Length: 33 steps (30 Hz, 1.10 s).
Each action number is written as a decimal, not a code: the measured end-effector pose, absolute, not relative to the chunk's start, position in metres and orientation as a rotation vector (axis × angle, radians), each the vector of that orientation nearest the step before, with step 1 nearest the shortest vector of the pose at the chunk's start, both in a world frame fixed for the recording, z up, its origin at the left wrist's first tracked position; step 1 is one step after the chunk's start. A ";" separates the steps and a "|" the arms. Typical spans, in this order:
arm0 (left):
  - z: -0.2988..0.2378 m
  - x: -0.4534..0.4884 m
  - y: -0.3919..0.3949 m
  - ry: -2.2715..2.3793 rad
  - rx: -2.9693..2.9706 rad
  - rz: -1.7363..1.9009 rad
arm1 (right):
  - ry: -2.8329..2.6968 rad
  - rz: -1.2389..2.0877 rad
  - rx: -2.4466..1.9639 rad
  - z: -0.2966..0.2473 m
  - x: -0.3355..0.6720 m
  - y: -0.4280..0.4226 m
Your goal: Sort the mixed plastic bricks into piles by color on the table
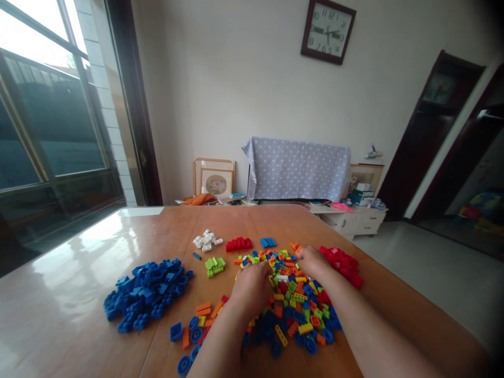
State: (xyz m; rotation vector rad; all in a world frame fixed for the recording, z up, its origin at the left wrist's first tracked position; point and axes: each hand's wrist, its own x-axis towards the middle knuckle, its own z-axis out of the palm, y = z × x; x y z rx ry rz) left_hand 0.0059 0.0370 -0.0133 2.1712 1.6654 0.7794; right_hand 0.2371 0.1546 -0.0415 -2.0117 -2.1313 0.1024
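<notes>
Left hand curled over mixed bricks, right hand touching orange bricks, grips unclear

Pretty clearly somebody's living room tbh: clock high on the far wall, polka-dot cloth draped over something on a low white cabinet, framed picture near it, big window left.

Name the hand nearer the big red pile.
Right: the right hand is beside the left edge of the red pile; the left hand is farther left, among the mixed bricks.
</notes>
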 end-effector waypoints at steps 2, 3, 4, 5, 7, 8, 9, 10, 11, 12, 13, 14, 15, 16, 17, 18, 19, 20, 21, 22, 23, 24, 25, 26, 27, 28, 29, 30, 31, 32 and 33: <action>-0.013 0.004 0.037 1.671 2.165 0.811 | -2.146 0.113 -2.028 -0.039 0.237 0.156; -0.013 0.003 0.038 1.674 2.159 0.822 | -2.151 0.118 -2.036 -0.037 0.237 0.157; -0.014 0.002 0.038 1.677 2.154 0.828 | -2.155 0.121 -2.043 -0.036 0.238 0.157; -0.014 0.002 0.039 1.679 2.148 0.831 | -2.160 0.124 -2.047 -0.035 0.238 0.158; -0.014 0.001 0.039 1.672 2.139 0.821 | -2.171 0.127 -2.043 -0.033 0.238 0.158; -0.014 0.000 0.039 1.662 2.137 0.811 | -2.177 0.127 -2.035 -0.032 0.239 0.159; -0.014 0.000 0.040 1.649 2.137 0.801 | -2.183 0.126 -2.027 -0.031 0.239 0.159; -0.014 0.000 0.040 1.637 2.137 0.794 | -2.184 0.125 -2.019 -0.031 0.240 0.159; -0.014 0.000 0.039 1.628 2.135 0.793 | -2.183 0.122 -2.013 -0.030 0.241 0.159; -0.013 -0.001 0.039 1.623 2.128 0.799 | -2.178 0.119 -2.008 -0.030 0.242 0.159; -0.013 -0.001 0.039 1.617 2.115 0.808 | -2.170 0.115 -2.005 -0.029 0.244 0.159; -0.013 -0.001 0.039 1.611 2.099 0.820 | -2.157 0.110 -2.003 -0.029 0.245 0.159; -0.013 -0.001 0.039 1.606 2.082 0.832 | -2.143 0.104 -2.000 -0.028 0.247 0.159; -0.013 -0.001 0.039 1.604 2.066 0.845 | -2.129 0.091 -2.000 -0.026 0.248 0.159; -0.014 -0.001 0.039 1.606 2.051 0.859 | -2.112 0.079 -1.992 -0.025 0.248 0.160; -0.015 -0.001 0.040 1.616 2.037 0.874 | -2.089 0.080 -1.969 -0.024 0.247 0.161; -0.015 -0.001 0.040 1.635 2.026 0.889 | -2.053 0.110 -1.925 -0.023 0.246 0.163; -0.016 0.000 0.041 1.661 2.017 0.900 | -2.007 0.167 -1.866 -0.023 0.242 0.165; -0.016 0.000 0.041 1.692 2.014 0.905 | -1.957 0.241 -1.801 -0.022 0.238 0.168; -0.017 0.000 0.042 1.730 2.019 0.904 | -1.910 0.320 -1.739 -0.023 0.232 0.171; -0.016 -0.001 0.042 1.774 2.028 0.899 | -1.873 0.392 -1.690 -0.023 0.225 0.175; -0.016 -0.001 0.042 1.824 2.035 0.890 | -1.850 0.448 -1.659 -0.024 0.217 0.178; -0.015 -0.002 0.042 1.878 2.038 0.878 | -1.839 0.492 -1.641 -0.025 0.210 0.181; -0.015 -0.003 0.042 1.935 2.032 0.861 | -1.834 0.527 -1.630 -0.027 0.202 0.185; -0.014 -0.004 0.042 1.991 2.021 0.838 | -1.824 0.563 -1.619 -0.028 0.195 0.188; -0.014 -0.005 0.043 2.043 2.006 0.809 | -1.812 0.598 -1.613 -0.030 0.189 0.192; -0.014 -0.006 0.043 2.091 1.992 0.775 | -1.802 0.629 -1.611 -0.031 0.183 0.196; -0.014 -0.007 0.043 2.133 1.981 0.741 | -1.791 0.657 -1.616 -0.033 0.178 0.200; -0.015 -0.008 0.044 2.165 1.972 0.707 | -1.779 0.683 -1.625 -0.035 0.174 0.205; -0.016 -0.009 0.044 2.188 1.961 0.671 | -1.767 0.706 -1.638 -0.037 0.170 0.210; -0.017 -0.009 0.045 2.201 1.947 0.635 | -1.754 0.728 -1.652 -0.039 0.167 0.215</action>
